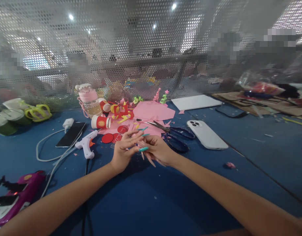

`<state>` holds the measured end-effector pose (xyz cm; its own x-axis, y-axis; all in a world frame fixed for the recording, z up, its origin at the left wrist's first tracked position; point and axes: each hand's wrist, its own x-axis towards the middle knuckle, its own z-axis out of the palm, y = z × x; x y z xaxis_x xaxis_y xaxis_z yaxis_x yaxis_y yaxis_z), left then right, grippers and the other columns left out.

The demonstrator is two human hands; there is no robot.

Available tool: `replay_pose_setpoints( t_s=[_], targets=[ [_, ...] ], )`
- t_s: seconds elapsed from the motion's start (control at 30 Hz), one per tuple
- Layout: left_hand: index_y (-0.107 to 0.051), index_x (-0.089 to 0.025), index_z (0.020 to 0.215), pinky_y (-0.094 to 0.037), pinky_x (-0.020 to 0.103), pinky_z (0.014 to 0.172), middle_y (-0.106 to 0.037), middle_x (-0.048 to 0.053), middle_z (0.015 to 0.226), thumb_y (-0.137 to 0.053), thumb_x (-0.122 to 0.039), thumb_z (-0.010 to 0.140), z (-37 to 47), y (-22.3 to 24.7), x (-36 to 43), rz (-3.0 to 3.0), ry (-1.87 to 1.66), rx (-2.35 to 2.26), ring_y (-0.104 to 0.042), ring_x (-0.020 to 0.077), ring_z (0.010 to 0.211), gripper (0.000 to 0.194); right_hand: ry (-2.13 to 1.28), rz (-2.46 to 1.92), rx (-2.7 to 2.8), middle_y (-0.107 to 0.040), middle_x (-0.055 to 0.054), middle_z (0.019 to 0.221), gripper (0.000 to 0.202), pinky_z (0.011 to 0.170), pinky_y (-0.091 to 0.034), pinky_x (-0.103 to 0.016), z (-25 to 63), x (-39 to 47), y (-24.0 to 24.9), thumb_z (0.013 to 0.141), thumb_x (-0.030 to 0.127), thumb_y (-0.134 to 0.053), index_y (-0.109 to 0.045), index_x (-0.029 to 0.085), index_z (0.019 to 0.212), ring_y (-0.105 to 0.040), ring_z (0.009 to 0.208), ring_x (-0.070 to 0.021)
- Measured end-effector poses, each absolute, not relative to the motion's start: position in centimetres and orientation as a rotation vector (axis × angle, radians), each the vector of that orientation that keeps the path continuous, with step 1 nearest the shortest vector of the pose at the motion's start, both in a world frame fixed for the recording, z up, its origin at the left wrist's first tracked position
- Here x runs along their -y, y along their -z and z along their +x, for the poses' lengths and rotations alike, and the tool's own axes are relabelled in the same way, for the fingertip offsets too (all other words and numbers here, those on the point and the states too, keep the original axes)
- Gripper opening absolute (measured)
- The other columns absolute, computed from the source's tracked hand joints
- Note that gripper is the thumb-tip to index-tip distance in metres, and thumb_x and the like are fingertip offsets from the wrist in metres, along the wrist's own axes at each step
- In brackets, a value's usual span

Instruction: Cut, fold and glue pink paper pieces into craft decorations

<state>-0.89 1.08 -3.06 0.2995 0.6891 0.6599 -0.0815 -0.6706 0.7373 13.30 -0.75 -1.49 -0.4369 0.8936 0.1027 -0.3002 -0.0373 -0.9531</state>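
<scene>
My left hand (126,149) and my right hand (159,149) meet over the blue table, fingertips close together. Between the fingers is something small and pinkish, too hidden to make out. Both hands have their fingers bent inward in a pinch. Long nails show, some of them turquoise. Just behind them lie pink paper sheets (153,110), with dark-handled scissors (179,134) partly open beside my right hand. Red paper circles (107,138) lie to the left of my left hand.
A glue gun (86,144), black phone (71,134), charger (68,123) and purple power strip (23,193) are at left. Behind stand a pink-lidded bottle (89,100) and a red-and-white paper cup (101,122). A white phone (207,134) lies right; a perforated screen (141,49) borders the table.
</scene>
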Motion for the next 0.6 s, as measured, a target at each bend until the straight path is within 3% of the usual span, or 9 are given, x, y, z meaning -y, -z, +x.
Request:
replay_pose_setpoints(
  t_s=[0.27, 0.47, 0.6],
  targets=[
    [-0.059, -0.031, 0.109, -0.032, 0.048, 0.096, -0.054, 0.006, 0.121, -0.056, -0.035, 0.077, -1.29, 3.07, -1.18, 2.289, -1.394, -0.357, -0.041, 0.0232, 0.118, 0.032, -1.536, -0.666, 1.229, -0.049, 0.007, 0.041, 0.036, 0.032, -0.028, -0.015, 12.98, 1.04, 0.87, 0.045, 0.042, -0.076, -0.054, 0.014, 0.051, -0.039, 0.034, -0.0016],
    [-0.067, -0.031, 0.093, -0.027, 0.049, 0.097, -0.049, 0.004, 0.128, -0.057, -0.036, 0.076, -1.42, 2.74, -0.72, 2.303, -1.464, -0.497, -0.037, 0.0244, 0.119, 0.021, -1.542, -0.704, 1.337, -0.046, 0.008, 0.034, 0.033, 0.026, -0.025, -0.016, 13.14, 0.87, 1.29, 0.056, 0.043, -0.071, -0.055, 0.014, 0.05, -0.038, 0.025, -0.0034],
    [-0.067, -0.028, 0.094, -0.03, 0.046, 0.095, -0.054, 0.007, 0.123, -0.064, -0.033, 0.071, -1.25, 2.41, -0.49, 2.203, -1.432, -0.599, -0.041, 0.0245, 0.114, 0.024, -1.582, -0.719, 1.317, -0.045, 0.008, 0.033, 0.035, 0.024, -0.024, -0.016, 13.27, 0.49, 1.53, 0.054, 0.046, -0.072, -0.059, 0.014, 0.054, -0.036, 0.023, -0.0032]
  ],
)
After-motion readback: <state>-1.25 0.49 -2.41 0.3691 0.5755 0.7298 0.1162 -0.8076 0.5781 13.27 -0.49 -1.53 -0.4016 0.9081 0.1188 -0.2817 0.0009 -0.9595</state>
